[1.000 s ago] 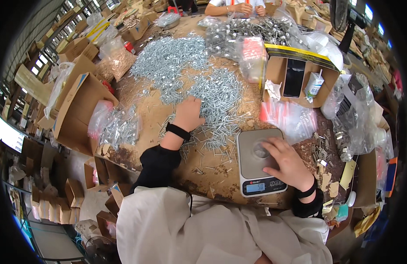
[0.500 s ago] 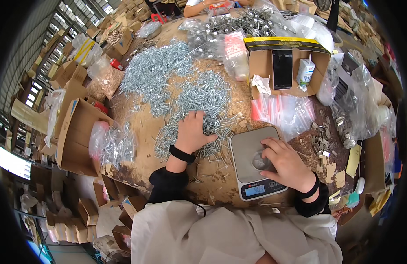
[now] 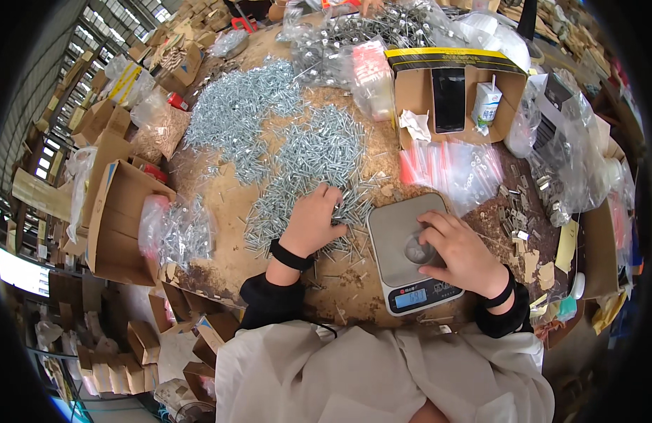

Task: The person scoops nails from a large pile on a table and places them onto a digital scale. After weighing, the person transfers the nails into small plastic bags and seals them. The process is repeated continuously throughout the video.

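Observation:
A heap of silvery screws (image 3: 326, 144) spreads over the worn tabletop. At its near edge rests my left hand (image 3: 313, 222), its fingers bent over the screws and its thumb apart; no screw shows in its grasp. To the right stands a kitchen-type digital scale (image 3: 393, 222) with a grey platform and a lit display. A small round shiny, see-through piece (image 3: 418, 251), perhaps a shallow dish, lies on the platform. Over it is my right hand (image 3: 467, 254), fingers and thumb spread around the piece's right side. Whether the fingertips touch it is unclear.
Beyond the scale lie clear zip bags (image 3: 453, 173) and an open carton (image 3: 484, 77) holding a phone and a drink box. Small metal plates (image 3: 513, 211) are scattered at right. Bagged parts (image 3: 185, 229) and an empty-looking carton (image 3: 125, 218) stand at left. Another person's hand (image 3: 372, 5) shows at the far edge.
My left hand has drawn slightly nearer and its fingers have bent more. My right hand's fingers have moved a little off the round piece. The scale's display reading has changed.

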### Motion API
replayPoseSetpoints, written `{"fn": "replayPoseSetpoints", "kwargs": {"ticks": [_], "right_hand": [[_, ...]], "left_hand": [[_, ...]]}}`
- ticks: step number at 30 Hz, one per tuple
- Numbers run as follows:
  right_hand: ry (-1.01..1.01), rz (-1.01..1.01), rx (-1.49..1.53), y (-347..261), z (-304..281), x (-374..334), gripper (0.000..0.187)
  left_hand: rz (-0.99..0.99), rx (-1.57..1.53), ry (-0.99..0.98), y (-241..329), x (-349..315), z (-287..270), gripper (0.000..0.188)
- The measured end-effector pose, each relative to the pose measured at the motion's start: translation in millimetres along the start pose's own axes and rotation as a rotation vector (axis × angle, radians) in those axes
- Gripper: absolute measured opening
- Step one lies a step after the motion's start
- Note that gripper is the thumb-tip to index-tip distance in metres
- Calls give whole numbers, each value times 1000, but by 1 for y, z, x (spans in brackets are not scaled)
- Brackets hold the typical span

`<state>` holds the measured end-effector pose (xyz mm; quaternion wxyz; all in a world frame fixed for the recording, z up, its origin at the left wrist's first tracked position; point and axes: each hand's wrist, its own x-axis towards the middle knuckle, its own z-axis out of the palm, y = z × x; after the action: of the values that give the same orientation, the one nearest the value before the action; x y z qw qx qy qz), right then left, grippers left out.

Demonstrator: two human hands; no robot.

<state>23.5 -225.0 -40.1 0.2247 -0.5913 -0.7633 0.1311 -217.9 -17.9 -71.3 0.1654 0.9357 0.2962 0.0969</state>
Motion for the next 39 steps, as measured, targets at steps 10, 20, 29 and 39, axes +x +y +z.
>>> {"fn": "replayPoseSetpoints", "kwargs": {"ticks": [10,20,29,39], "right_hand": [[18,-11,221,-1,-3,14,60],[-28,-6,162,-25,-24,70,64],[-235,8,580,-22,39,166,49],[-54,-140,290,-23,11,124,55]], "left_hand": [[-33,-95,39,-7,-1,6,39],[87,-512,191,-21,-1,-12,28],[234,-521,487,2,-10,-43,20],[208,-598,733,1,-16,-42,13]]}}
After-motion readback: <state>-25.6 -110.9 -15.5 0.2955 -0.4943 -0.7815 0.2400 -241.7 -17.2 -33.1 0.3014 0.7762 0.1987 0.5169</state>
